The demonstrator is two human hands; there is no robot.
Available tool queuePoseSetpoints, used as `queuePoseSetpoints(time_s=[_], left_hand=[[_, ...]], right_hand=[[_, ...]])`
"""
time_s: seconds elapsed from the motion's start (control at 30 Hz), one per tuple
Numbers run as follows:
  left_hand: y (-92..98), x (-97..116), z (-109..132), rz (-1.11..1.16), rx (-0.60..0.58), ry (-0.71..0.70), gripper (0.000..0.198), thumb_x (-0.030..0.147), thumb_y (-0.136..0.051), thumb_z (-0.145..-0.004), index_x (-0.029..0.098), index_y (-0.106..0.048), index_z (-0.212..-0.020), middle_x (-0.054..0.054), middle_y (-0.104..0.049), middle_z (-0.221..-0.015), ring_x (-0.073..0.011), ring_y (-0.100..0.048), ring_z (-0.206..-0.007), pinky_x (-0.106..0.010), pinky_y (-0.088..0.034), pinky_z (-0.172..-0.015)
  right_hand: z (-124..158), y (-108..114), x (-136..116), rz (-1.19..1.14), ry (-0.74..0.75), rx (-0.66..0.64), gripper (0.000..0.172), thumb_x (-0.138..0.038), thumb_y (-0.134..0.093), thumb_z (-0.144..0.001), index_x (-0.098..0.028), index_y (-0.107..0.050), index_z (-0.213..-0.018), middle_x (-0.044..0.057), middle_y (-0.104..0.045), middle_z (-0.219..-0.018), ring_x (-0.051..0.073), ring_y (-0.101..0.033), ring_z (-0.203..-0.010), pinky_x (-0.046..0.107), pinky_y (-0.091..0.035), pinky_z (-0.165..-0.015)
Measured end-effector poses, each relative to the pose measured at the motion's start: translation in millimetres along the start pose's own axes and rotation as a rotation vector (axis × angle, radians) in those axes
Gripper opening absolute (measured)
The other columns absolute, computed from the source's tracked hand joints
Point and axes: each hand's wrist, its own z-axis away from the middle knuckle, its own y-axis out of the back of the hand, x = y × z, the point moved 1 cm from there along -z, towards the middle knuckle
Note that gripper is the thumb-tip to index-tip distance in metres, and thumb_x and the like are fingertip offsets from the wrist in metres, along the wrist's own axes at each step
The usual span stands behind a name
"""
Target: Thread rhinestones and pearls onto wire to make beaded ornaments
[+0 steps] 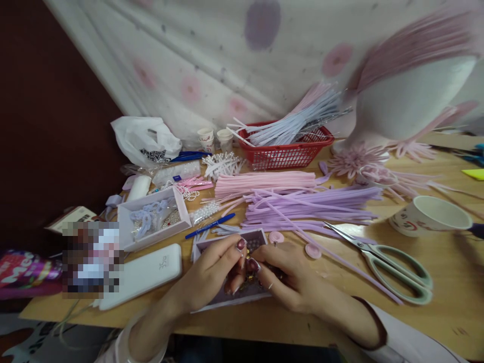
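Note:
My left hand (214, 269) and my right hand (291, 275) meet over a small pale box (227, 304) near the table's front edge. Both are closed, thumbs and fingertips pinched close together. Small gold-coloured bits show at the fingertips, too small to name. Loose little pieces lie in the box, mostly hidden under my hands. Beyond my right fingers are two round pink pieces (313, 250). A bundle of purple pipe cleaners (306, 209) lies behind them, with one strand running toward the right front. Pink pipe cleaners (264, 184) are stacked farther back.
Scissors (372, 249) and a paper cup (412, 217) are on the right. At left sit a white power bank (151, 275), a blue pen (210, 225) and a box (155, 238) of trinkets. A red basket (283, 156) and a white mannequin form (408, 101) stand behind.

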Motion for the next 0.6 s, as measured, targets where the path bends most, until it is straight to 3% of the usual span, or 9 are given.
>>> queuePoseSetpoints(time_s=[0.27,0.43,0.6], left_hand=[[-1.8,0,-1,-0.041,0.033,-0.007,0.042,0.056,-0.041,-0.099,0.020,-0.046,-0.077,0.006,-0.044,-0.058,-0.0094,-0.040,-0.053,-0.023,-0.033,-0.055],[-4.2,3,1,-0.091,0.029,-0.014,0.042,0.057,-0.039,-0.099,0.020,-0.045,-0.079,0.007,-0.043,-0.056,-0.0089,-0.036,-0.052,-0.023,-0.030,-0.055],[-9.0,8,0,-0.117,0.042,-0.009,0.043,0.059,-0.040,-0.098,0.020,-0.046,-0.081,0.008,-0.041,-0.055,-0.0090,-0.033,-0.052,-0.024,-0.028,-0.054]], right_hand=[[2,2,1,0.018,-0.061,-0.041,0.013,-0.022,-0.046,-0.097,-0.019,-0.057,-0.092,0.003,-0.069,-0.073,0.013,-0.059,-0.060,0.023,-0.044,-0.057],[8,3,0,0.021,-0.090,0.002,0.036,-0.041,-0.028,-0.106,-0.020,-0.055,-0.098,0.004,-0.064,-0.079,0.016,-0.056,-0.067,0.028,-0.045,-0.063],[12,0,5,-0.098,-0.141,0.053,0.050,-0.055,-0.020,-0.104,-0.019,-0.056,-0.099,0.001,-0.055,-0.074,0.016,-0.051,-0.065,0.031,-0.044,-0.064]])
